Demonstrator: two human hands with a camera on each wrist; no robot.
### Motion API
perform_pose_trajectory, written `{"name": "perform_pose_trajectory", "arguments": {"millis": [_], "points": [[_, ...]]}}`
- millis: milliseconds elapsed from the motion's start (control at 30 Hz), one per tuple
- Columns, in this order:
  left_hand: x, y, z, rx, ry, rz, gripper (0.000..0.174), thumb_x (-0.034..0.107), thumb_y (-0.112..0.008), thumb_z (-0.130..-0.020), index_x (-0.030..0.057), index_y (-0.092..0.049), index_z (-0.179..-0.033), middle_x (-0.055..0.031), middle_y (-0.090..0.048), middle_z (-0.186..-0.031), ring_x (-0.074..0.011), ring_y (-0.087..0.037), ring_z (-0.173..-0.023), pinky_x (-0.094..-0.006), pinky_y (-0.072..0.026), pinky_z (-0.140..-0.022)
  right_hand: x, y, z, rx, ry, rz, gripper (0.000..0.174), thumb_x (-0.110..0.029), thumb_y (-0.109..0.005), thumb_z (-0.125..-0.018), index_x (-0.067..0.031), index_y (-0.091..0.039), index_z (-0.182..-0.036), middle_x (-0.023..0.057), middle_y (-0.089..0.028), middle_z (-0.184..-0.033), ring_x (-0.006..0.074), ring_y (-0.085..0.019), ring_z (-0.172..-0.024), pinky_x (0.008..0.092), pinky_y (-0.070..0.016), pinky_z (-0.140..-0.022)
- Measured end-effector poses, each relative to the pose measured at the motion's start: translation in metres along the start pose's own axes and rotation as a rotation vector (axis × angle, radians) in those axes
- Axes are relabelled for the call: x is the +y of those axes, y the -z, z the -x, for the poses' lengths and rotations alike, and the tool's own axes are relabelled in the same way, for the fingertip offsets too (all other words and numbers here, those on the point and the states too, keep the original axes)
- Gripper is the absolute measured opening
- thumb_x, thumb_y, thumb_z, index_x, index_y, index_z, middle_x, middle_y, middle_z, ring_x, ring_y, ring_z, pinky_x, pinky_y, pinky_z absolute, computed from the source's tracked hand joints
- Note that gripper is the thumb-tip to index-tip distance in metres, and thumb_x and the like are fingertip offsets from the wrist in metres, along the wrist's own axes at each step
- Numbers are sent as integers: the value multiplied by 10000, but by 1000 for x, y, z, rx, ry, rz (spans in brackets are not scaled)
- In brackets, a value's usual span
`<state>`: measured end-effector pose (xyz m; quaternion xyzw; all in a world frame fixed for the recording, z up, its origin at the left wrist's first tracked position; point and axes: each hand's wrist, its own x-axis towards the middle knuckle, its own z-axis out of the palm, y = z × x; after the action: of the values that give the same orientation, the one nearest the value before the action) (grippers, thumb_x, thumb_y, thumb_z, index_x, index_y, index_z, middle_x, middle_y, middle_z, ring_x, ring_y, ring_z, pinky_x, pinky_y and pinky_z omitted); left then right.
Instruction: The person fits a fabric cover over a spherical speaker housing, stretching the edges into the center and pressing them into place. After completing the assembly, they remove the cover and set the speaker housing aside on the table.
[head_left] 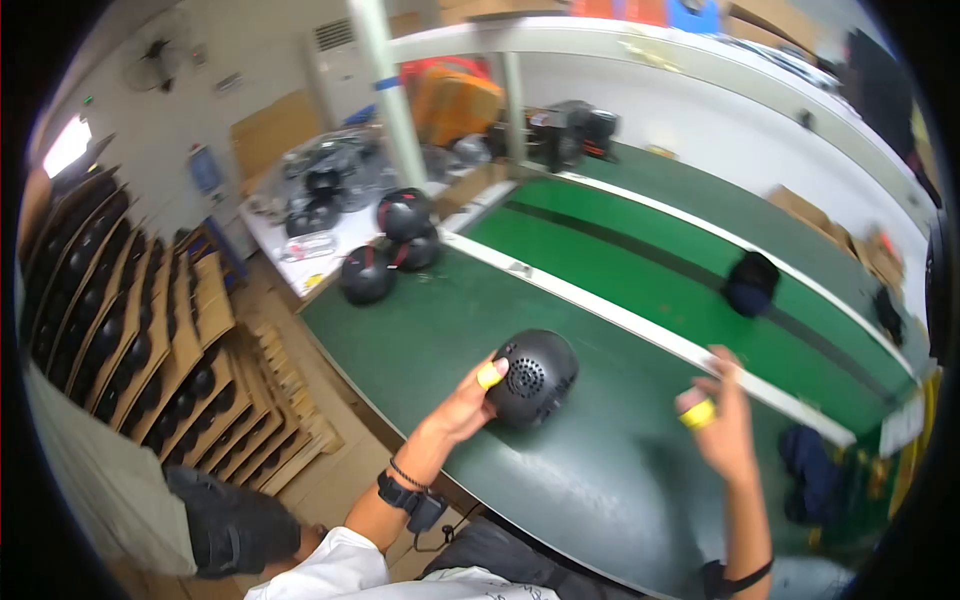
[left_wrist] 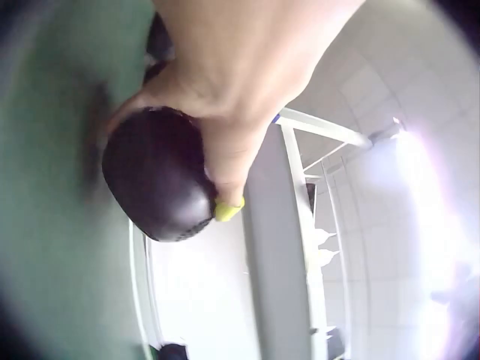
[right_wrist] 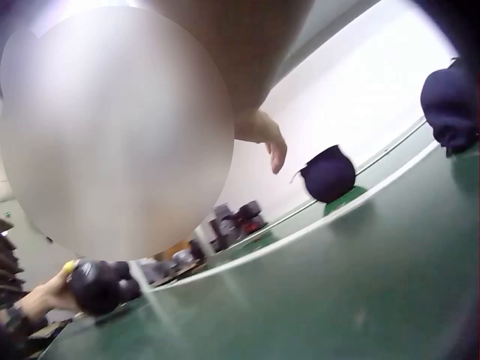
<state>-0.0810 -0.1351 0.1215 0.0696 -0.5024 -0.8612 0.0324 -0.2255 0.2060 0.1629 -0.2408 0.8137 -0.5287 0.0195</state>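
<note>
My left hand [head_left: 465, 402] grips a rounded black housing [head_left: 540, 378] with a round grille of small holes, over the green table. Yellow tape wraps the thumb, which presses beside the grille. In the left wrist view the housing [left_wrist: 157, 176] shows its smooth, glossy side, and the fingers on its far side are mostly hidden. My right hand [head_left: 725, 435], also with yellow tape on a digit, is raised over the table to the right of the housing. It holds nothing, and its index finger is extended.
Similar black round pieces [head_left: 368, 273] cluster at the table's far left corner. A dark bundle [head_left: 750, 284] sits on the bright green belt [head_left: 600, 240] behind a white rail. Dark blue cloth [head_left: 812, 470] lies at right. Cardboard layers [head_left: 165, 350] holding black pieces and another person's leg [head_left: 235, 520] stand at left.
</note>
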Motion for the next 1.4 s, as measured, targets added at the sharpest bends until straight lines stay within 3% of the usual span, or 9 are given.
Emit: {"name": "perform_pose_trajectory", "arguments": {"millis": [133, 333, 433, 500, 567, 767, 1100, 1233, 1400], "points": [[-45, -85, 0, -387, 93, -80, 804, 429, -685, -960, 51, -342, -1581, -174, -500, -1500, -277, -503, -1383, -421, -397, -1165, -30, -19, 96, -187, 108, 42, 1287, -339, -970, -675, -86, -148, -1633, 191, -279, -1623, 372, -435, -1423, 503, -469, -1088], [-78, -162, 11, -761, -165, -689, 901, 346, -759, -911, 45, -277, -1611, -241, -426, -1537, -331, -392, -1464, -429, -306, -1215, 2, 7, 187, 76, -66, -106, 1259, -377, -984, -640, -66, -226, -1597, 232, -504, -1458, 346, -523, -1365, 436, -504, -1057], [-107, -174, 23, -636, 131, -627, 828, 325, -648, -1015, 61, -171, -1637, -288, -390, -1551, -349, -418, -1451, -443, -362, -1174, -32, 25, 202, 167, -361, -245, 1216, -363, -982, -650, -31, -255, -1566, 243, -516, -1441, 334, -568, -1314, 430, -519, -1037], [-108, -183, 40, -661, -144, -750, 775, 298, -536, -1075, 55, -73, -1646, -320, -335, -1575, -375, -392, -1469, -447, -340, -1187, -38, 40, 195, 208, -329, -161, 1189, -364, -974, -637, -5, -282, -1535, 257, -521, -1423, 358, -553, -1313, 473, -478, -1061], [-118, -186, 60, -700, -61, -657, 842, 282, -517, -1073, 2, 48, -1631, -351, -282, -1589, -438, -339, -1485, -461, -298, -1206, -39, 50, 182, 130, -100, 405, 1203, -371, -962, -608, -7, -282, -1531, 253, -512, -1426, 392, -509, -1330, 504, -383, -1114], [-111, -139, 102, -415, -310, -1404, 953, 303, -657, -980, -120, -49, -1581, -349, -283, -1565, -483, -289, -1454, -531, -229, -1220, -10, 39, 162, -136, 195, 427, 1310, -517, -942, -634, -17, -179, -1575, 257, -258, -1615, 428, -254, -1512, 521, -217, -1234], [-118, -156, 83, -436, -423, -1143, 1192, 449, -861, -807, -38, -124, -1607, -353, -149, -1606, -504, -231, -1476, -541, -262, -1209, 19, 19, 188, -114, -69, -116, 1313, -401, -954, -691, -15, -82, -1594, 323, -330, -1575, 417, -337, -1497, 509, -316, -1222], [-123, -154, 91, -442, -317, -1189, 1233, 414, -915, -744, -21, -138, -1598, -304, -151, -1589, -485, -207, -1488, -539, -296, -1205, 34, 53, 198, -214, -159, -333, 1164, -312, -935, -733, -64, -191, -1593, 257, -376, -1578, 361, -368, -1491, 498, -347, -1205], [-138, -160, 75, -489, -420, -1155, 1319, 441, -958, -661, 20, -139, -1606, -290, -138, -1624, -471, -224, -1502, -540, -301, -1215, 27, 100, 188, 293, -121, 78, 698, -236, -884, -785, -45, -569, -1378, 123, -652, -1307, 259, -620, -1216, 398, -517, -985]]}}
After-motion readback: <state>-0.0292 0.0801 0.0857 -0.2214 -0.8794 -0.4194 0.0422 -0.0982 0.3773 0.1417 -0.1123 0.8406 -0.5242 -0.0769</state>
